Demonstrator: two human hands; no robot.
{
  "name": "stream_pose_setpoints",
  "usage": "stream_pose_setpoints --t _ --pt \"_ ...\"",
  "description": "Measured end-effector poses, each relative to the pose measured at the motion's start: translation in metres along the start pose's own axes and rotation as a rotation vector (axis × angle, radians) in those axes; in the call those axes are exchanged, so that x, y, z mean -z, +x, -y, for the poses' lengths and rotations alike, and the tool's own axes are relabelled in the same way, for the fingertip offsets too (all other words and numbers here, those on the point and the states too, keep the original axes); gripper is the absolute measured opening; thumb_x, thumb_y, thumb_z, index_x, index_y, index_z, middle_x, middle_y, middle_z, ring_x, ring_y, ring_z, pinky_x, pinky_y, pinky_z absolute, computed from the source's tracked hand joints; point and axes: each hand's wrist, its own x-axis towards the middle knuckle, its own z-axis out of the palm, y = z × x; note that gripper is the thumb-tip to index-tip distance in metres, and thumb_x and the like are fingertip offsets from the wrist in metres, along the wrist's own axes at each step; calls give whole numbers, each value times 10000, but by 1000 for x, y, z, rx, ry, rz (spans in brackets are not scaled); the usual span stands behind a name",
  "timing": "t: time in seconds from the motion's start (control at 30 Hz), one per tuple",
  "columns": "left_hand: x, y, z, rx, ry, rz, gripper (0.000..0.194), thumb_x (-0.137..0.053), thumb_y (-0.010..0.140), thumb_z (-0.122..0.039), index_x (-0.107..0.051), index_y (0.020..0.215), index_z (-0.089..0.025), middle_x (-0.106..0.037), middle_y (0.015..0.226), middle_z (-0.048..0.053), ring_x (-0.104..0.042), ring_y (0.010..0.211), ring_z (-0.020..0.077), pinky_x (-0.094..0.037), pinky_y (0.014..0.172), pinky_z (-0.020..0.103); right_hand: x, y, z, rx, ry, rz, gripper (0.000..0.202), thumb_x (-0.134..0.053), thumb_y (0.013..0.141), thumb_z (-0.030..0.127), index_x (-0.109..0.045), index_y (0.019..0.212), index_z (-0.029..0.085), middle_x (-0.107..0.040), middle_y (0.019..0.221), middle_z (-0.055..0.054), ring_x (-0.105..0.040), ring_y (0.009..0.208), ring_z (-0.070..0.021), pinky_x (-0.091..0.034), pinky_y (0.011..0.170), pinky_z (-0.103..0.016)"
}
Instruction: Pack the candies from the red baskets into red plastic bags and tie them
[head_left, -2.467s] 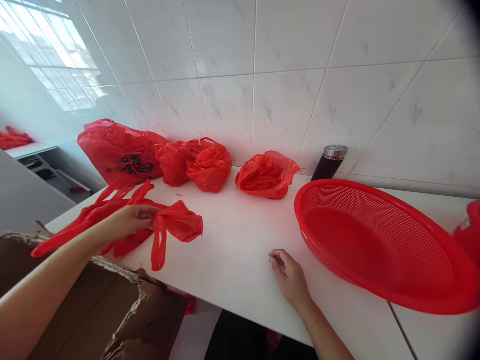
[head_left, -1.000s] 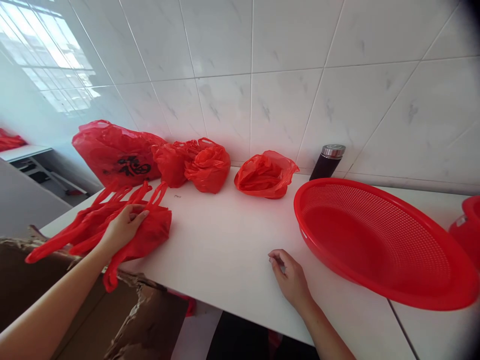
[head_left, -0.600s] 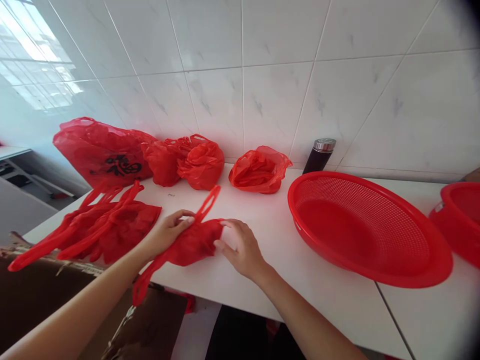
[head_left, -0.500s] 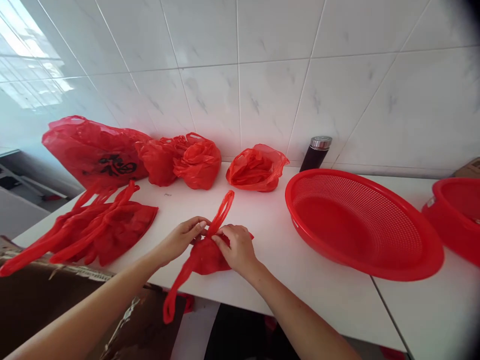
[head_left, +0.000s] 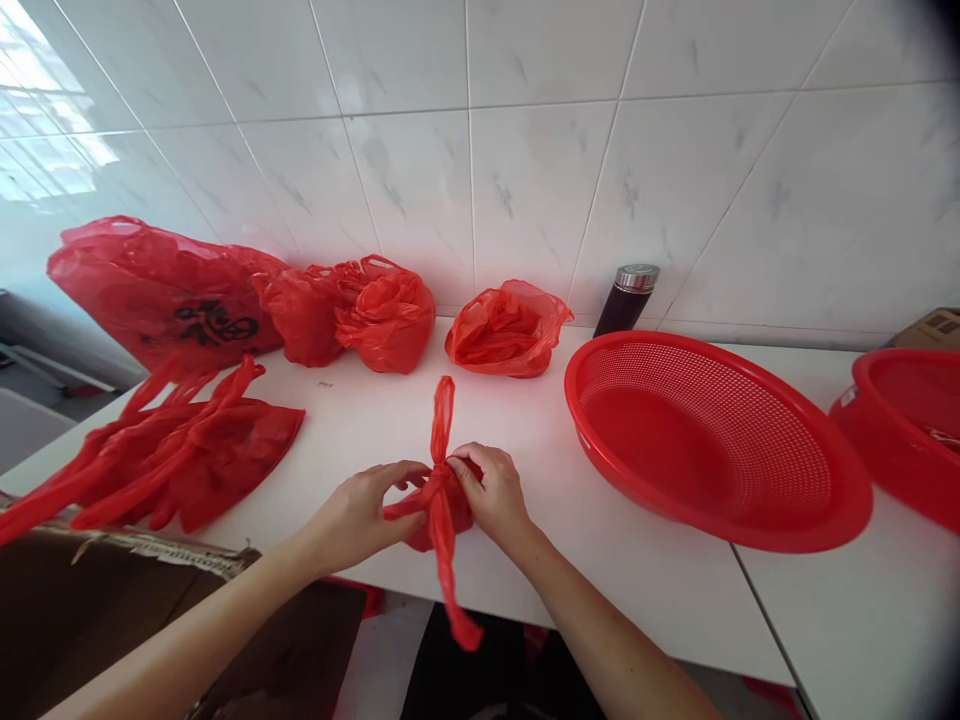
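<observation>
A small red plastic bag [head_left: 440, 508] lies near the table's front edge, its neck knotted. One twisted handle points up toward the wall and the other hangs down over the edge. My left hand [head_left: 367, 512] is at the bag's left side, thumb and fingers curved apart around it, touching the plastic. On the right of the knot, my right hand [head_left: 491, 490] pinches the bag's plastic between thumb and fingers. Several flat red bags with long handles [head_left: 202, 450] lie in a pile to the left.
Along the tiled wall stand a large red bag [head_left: 172, 290], filled red bags [head_left: 390, 315], an open red bag [head_left: 510, 330] and a dark bottle [head_left: 626, 300]. A red basket [head_left: 667, 450] and another [head_left: 907, 420] are right. A cardboard box [head_left: 90, 610] sits below left.
The small bag has turned, its lower handle swinging right to hang nearly straight down. My left hand's fingers have spread from their closer hold. The view has shifted slightly.
</observation>
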Motion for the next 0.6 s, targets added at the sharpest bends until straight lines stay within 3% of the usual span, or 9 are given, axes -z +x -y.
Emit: stream_pose_setpoints --t 0.2,0.3,0.4,0.5,0.6 --pt "-12 -4 -11 28 34 -57 443 -621 748 -402 -571 1171 -282 -683 1032 18 -622 947 228 -454 835 325 3 -3 3 -5 -16 -10 220 -440 945 260 -618 818 241 -678 791 24 -597 761 -148 -386 845 -317" --pt "-14 -6 -11 42 85 -75 209 -553 801 -363 -621 972 -265 -685 925 5 -621 856 211 -438 759 302 4 -4 1 15 -40 -25 227 -424 949 267 -612 825 240 -674 791 10 -592 764 -155 -394 844 -323" --pt "-11 -6 -8 94 155 -22 179 -474 845 -335 -591 750 -239 -659 763 -12 -582 680 182 -397 646 288 5 -4 -6 45 -91 -63 206 -432 944 255 -595 821 232 -669 797 0 -576 756 -159 -390 841 -328" --pt "-6 -5 -4 162 170 53 199 -473 843 -350 -579 716 -238 -632 673 -32 -523 564 162 -359 584 283 4 -4 -15 40 -115 -67 200 -426 942 231 -580 815 230 -663 790 7 -572 740 -154 -383 851 -329" --pt "-5 -5 1 178 150 81 200 -467 852 -354 -579 732 -241 -636 687 -33 -548 584 167 -374 595 282 5 -3 -20 -23 -108 -51 213 -403 952 248 -579 834 233 -664 779 14 -581 724 -150 -393 843 -325"
